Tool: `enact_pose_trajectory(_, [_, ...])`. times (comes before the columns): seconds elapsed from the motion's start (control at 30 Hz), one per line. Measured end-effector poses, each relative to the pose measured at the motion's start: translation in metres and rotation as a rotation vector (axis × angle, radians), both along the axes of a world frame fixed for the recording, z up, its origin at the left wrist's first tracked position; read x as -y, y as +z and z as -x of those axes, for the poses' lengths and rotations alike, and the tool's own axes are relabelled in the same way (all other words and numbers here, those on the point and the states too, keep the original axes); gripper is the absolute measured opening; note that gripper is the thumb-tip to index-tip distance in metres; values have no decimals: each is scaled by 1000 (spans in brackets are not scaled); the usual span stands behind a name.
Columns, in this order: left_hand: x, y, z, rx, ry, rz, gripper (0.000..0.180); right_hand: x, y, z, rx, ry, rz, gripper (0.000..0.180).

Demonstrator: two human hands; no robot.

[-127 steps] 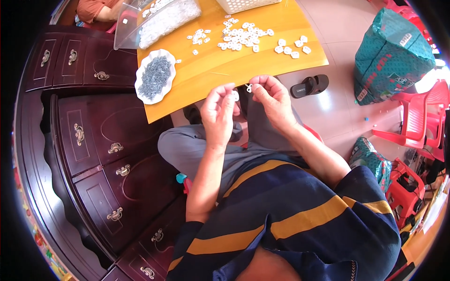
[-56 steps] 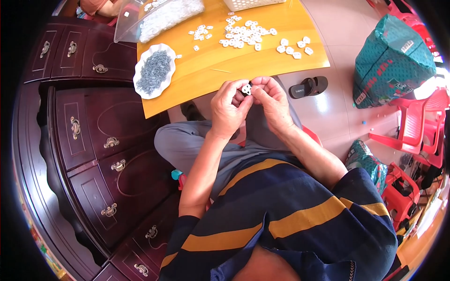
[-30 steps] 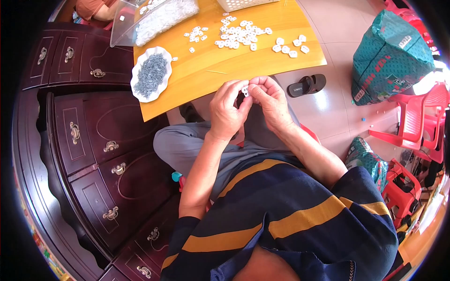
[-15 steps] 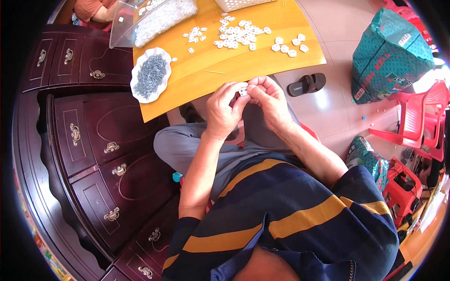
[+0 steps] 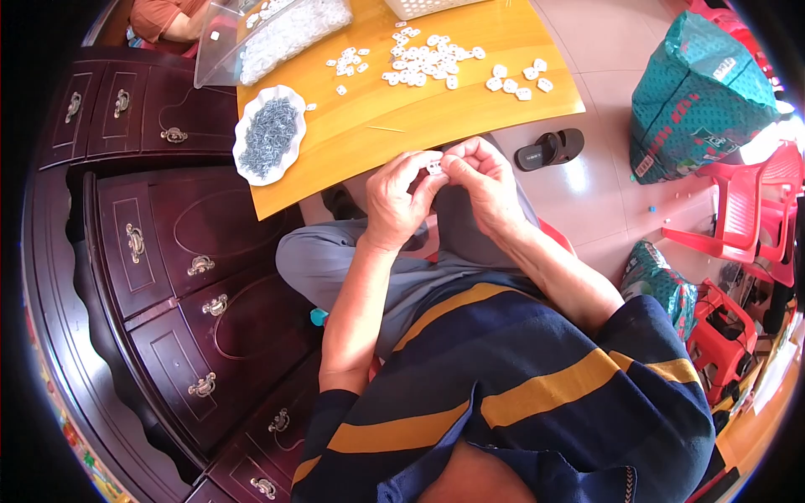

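A small white plastic piece with holes (image 5: 434, 168) is gripped between the thumb and fingers of my left hand (image 5: 396, 197), just off the near edge of the table. The fingers of my right hand (image 5: 486, 178) are pinched together against the piece's right side; whatever they hold is too small to make out. On the table lies a loose cluster of similar white pieces (image 5: 423, 63), with a smaller group (image 5: 346, 60) to its left and several thicker ones (image 5: 524, 94) to its right. A white scalloped dish (image 5: 302, 124) is filled with small grey metal screws (image 5: 270, 141).
A clear bin (image 5: 220, 69) of white parts and a white basket (image 5: 436, 8) stand at the table's far side. A thin stick (image 5: 386, 129) lies nearer. Dark drawers (image 5: 168, 218) flank me on the left; a slipper (image 5: 549, 151), teal bag (image 5: 696, 101) and red chair (image 5: 738, 218) are right.
The white piece has tilted slightly in my fingers, and my right fingertips have shifted a little against it. Both hands stay in nearly the same place.
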State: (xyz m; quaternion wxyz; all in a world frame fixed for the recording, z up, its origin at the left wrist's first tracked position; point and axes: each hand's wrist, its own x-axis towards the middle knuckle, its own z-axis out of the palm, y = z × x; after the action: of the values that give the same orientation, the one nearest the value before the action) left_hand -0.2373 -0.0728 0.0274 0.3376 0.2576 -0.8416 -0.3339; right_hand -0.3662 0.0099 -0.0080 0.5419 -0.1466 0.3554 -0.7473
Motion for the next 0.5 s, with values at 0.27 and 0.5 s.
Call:
enact_pose_trajectory(0.27, [0,0,-2,-6,-10,22,22,-3,3,-3,-23,-25,-7,5])
enact_pose_trajectory(0.5, [4,1,-3,-50,-26,14,24,-1,7,-5,-9,-29,6,6])
